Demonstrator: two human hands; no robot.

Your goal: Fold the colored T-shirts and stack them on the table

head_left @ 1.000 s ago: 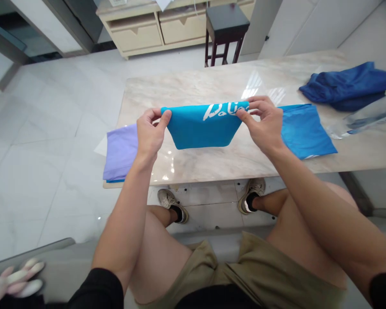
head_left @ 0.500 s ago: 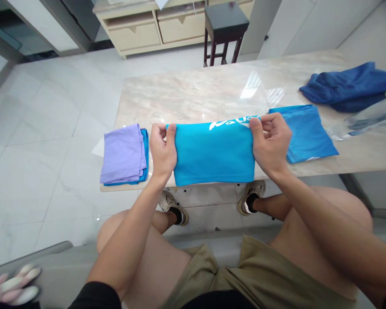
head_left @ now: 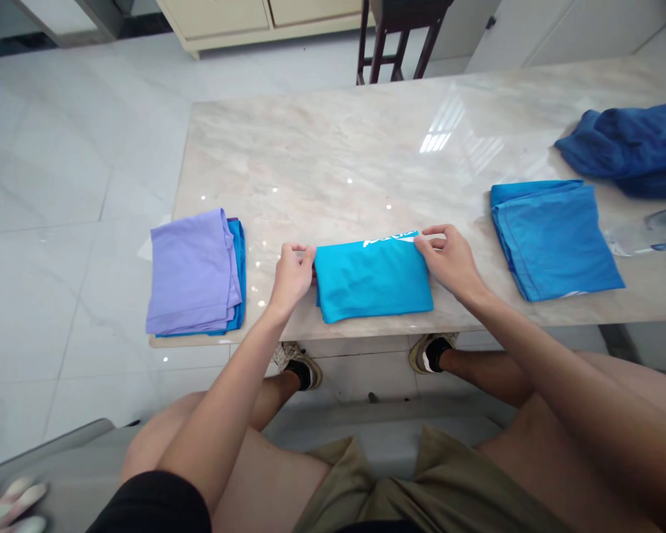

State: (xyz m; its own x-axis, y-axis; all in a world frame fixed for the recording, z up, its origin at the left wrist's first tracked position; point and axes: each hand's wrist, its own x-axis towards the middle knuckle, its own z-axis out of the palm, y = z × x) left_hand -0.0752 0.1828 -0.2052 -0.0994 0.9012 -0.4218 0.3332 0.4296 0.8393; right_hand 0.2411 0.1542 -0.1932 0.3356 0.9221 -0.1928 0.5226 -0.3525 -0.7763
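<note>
A folded bright-blue garment (head_left: 374, 277) with white lettering along its far edge lies on the marble-patterned table (head_left: 311, 163), close to the near edge. At its far left corner my left hand (head_left: 294, 277) is closed, thumb and fingers pinching the fabric. My right hand (head_left: 449, 259) grips the far right corner by the lettering, its thumb on top and the other fingers bent beyond the edge. Left of it sits a stack with a folded lilac garment (head_left: 189, 274) on top and blue fabric beneath. Another folded blue garment (head_left: 555, 240) lies to the right.
A crumpled dark-blue cloth (head_left: 633, 144) and a clear plastic bottle (head_left: 655, 229) are at the table's right end. Beyond the table stand a dark stool (head_left: 399, 44) and a cream cabinet (head_left: 227, 22). My legs and shoes (head_left: 300, 366) are below the near edge.
The bright-blue garment has come down onto the table from being held up and stretched between my hands. My head view has tilted lower and shifted.
</note>
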